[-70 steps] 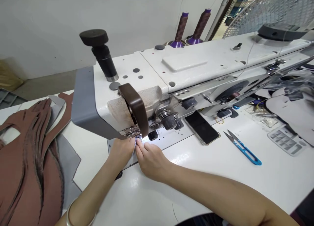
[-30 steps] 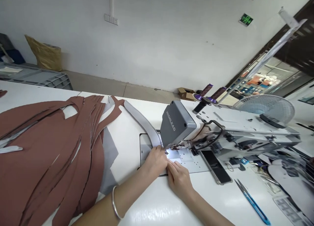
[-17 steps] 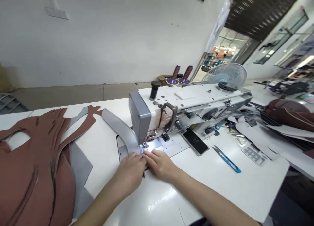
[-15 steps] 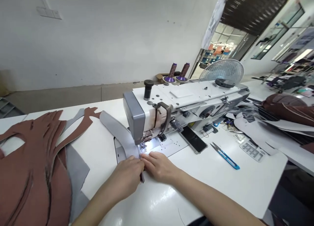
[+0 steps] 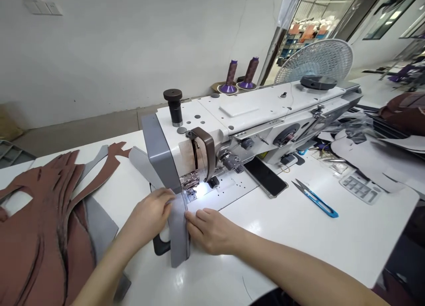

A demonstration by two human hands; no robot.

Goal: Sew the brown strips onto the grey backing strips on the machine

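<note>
A grey curved fabric piece lies under the needle area of a white and grey sewing machine, its near end hanging toward me. My left hand is closed on the piece's left side, with curled fingertips beside the machine head. At its right edge, just in front of the lit presser foot, my right hand pinches the piece between thumb and fingers. The far end of the piece shows behind the machine head. A dark curved part sticks out below my left hand.
Brown fabric pieces are heaped at the left. Right of the machine lie a black phone, blue thread snips and pale cut pieces. Two thread cones and a fan stand behind.
My left hand has moved up and left along the grey piece, whose near end now shows lower, between my hands. The right hand stays near its edge. The view has come closer to the machine.
</note>
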